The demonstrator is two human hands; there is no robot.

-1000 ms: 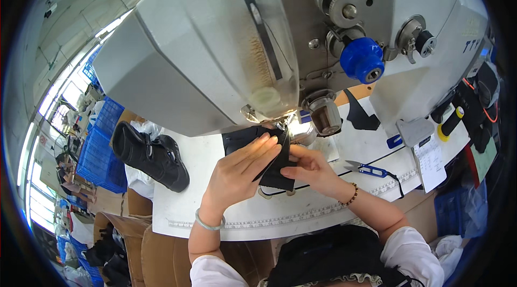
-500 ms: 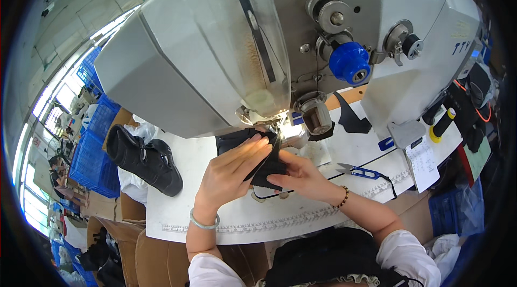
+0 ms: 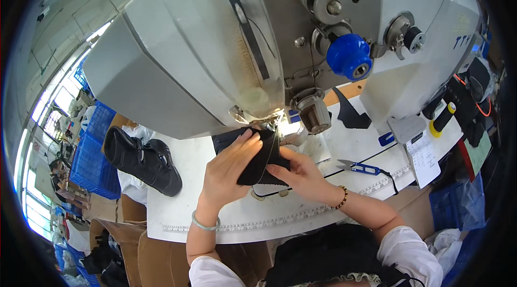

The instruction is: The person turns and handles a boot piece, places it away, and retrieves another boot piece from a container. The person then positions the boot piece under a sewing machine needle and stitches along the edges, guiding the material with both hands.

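Under the lit needle area of a large grey-white sewing machine (image 3: 177, 71) lies a black piece of material (image 3: 257, 166), with a pale line running along it. My left hand (image 3: 230, 168) rests on its left part, fingers stretched out and lying flat, pointing toward the needle. The left thumb is hard to make out. At the piece's right edge, my right hand (image 3: 304, 175) pinches it between thumb and fingers. The needle itself is lost in the glare of the lamp. Blue-handled thread snips (image 3: 362, 168) lie to the right of my right hand.
A black ankle boot (image 3: 142, 160) stands left on the white table (image 3: 188, 217). Toward the right are a black cut piece (image 3: 351, 114), a written paper (image 3: 422, 162) and a black thread spool (image 3: 443, 121) with yellow ends. Blue crates (image 3: 92, 166) and cardboard boxes (image 3: 161, 257) flank the table.
The black piece, folded up between my hands before, now lies more spread and flatter. My left fingers have shifted slightly left and down. My right hand keeps its pinch.
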